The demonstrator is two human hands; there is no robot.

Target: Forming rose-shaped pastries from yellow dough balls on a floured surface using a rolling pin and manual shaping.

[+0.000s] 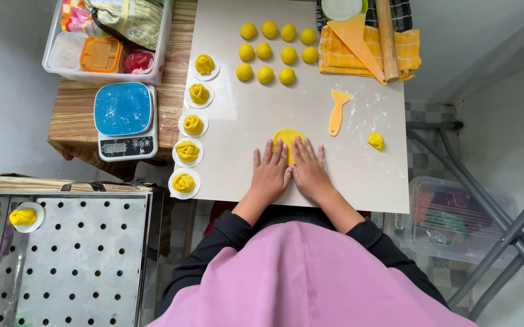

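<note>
Head view: left hand [269, 172], right hand [310, 171] flat, fingers spread, pressing soft yellow dough disc [287, 138].

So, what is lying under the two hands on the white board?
A flat yellow dough piece lies under the fingertips of the left hand and the right hand. Only its far rounded edge shows; the rest is covered by the hands, so its full shape cannot be seen.

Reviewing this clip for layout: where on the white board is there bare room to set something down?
The white board is bare between the dough balls and the hands, left of the scraper. It is also bare right of the right hand, below the small dough lump. The left edge, with the shaped rolls on discs, and the top are crowded.
</note>
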